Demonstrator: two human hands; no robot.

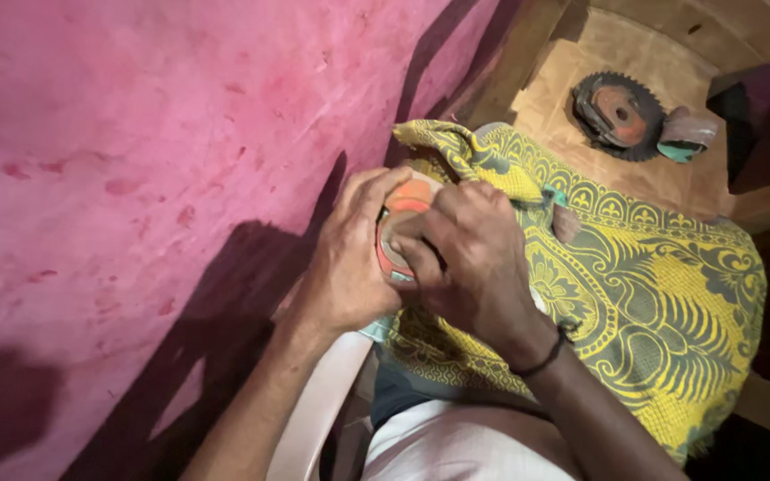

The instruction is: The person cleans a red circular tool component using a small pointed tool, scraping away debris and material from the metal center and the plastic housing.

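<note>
You have a small round orange-red disc (400,233) pinched between both hands, held just above the near edge of the patterned cloth, close to the pink wall. Only its upper rim and a slice of its greyish face show; the rest is hidden behind your fingers, so its exact kind cannot be told. Your left hand (349,258) wraps around its left side, fingers curled over the top edge in a closed grip. Your right hand (474,258) closes on it from the right, knuckles up, thumb pressed against the face of the disc; a dark band (547,356) circles that wrist.

Under your hands lies a yellow and grey-green printed cloth (652,303), draped and bunched, with a knotted fold (456,147) rising just beyond the disc. A pale plastic chair edge (318,414) shows beneath your left forearm.

To your left the rough pink wall (135,178) fills the view, mottled with darker red marks and crossed by the shadows of your arms. Beyond the cloth, well apart from your hands, a toothed circular saw blade (618,116) with a rusty centre rests on a brown wooden board (572,53), with a small teal-edged object (688,134) just beside it.
</note>
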